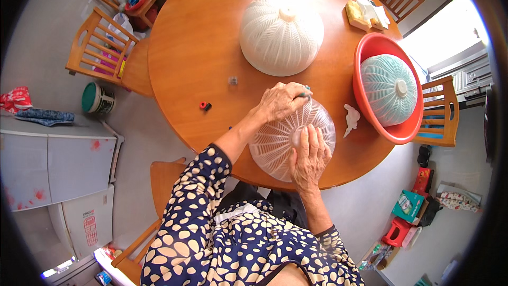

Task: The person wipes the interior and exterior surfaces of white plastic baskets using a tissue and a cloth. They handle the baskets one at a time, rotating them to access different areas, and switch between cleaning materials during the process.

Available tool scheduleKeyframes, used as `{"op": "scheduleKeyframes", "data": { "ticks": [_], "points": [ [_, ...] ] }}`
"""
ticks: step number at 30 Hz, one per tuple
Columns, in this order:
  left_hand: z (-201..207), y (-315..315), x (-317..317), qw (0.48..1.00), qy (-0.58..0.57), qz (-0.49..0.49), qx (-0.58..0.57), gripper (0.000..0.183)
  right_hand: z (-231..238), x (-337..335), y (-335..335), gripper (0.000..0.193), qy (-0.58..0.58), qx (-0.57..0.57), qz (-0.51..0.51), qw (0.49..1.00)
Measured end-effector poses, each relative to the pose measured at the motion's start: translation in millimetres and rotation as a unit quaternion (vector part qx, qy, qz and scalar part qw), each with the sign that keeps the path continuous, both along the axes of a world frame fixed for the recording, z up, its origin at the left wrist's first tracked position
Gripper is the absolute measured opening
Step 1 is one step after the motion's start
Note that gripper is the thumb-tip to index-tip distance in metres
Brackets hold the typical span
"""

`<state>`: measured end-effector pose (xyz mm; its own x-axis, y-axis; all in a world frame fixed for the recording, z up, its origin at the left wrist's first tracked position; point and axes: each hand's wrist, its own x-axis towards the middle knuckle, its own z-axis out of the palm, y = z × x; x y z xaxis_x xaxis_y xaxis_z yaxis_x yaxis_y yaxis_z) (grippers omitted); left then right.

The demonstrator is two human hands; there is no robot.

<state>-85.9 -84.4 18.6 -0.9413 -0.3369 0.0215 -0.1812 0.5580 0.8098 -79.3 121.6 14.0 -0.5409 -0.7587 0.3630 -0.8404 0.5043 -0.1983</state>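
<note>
A see-through, slightly pinkish plastic food cover (267, 151), dome-shaped and slatted, sits near the front edge of the round table, knob upward. My right hand (311, 159) lies over its top and near side, fingers stretched out beside the knob. At its far rim my left hand (282, 101) is closed, with a small teal thing (306, 94) showing at the fingertips; its kind is too small to make out. Farther off stands a larger white food cover (280, 32). To the right, a pale green food cover (389, 87) rests inside a red basin (377, 122).
Crumpled tissue (351, 119) lies between cover and basin. Small red and black pieces (205, 106) and a little clear block (233, 80) are on the wooden table (185, 58), left of my hands. A tissue pack (358, 15) is far right. Chairs (103, 47) surround the table.
</note>
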Motion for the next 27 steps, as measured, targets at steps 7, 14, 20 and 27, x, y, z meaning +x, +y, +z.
{"op": "scheduleKeyframes", "data": {
  "ticks": [7, 14, 20, 27],
  "points": [
    [-7, 66, 93, 0.964, 0.156, 0.087, -0.198, 0.031, 0, 2, -3, 0.053, 0.022, 0.007, -0.017, 1.0],
    [-73, 65, 148, 0.961, 0.194, 0.175, -0.092, 0.044, -4, 3, -1, 0.053, 0.025, 0.002, -0.014, 1.0],
    [-100, 6, 153, 0.954, 0.101, 0.189, -0.212, 0.048, -9, 0, -5, 0.055, 0.037, 0.002, -0.031, 0.999],
    [-77, -4, 109, 0.949, 0.175, 0.258, -0.046, 0.046, -12, -12, -23, 0.055, 0.057, -0.015, -0.039, 0.997]
  ]
}}
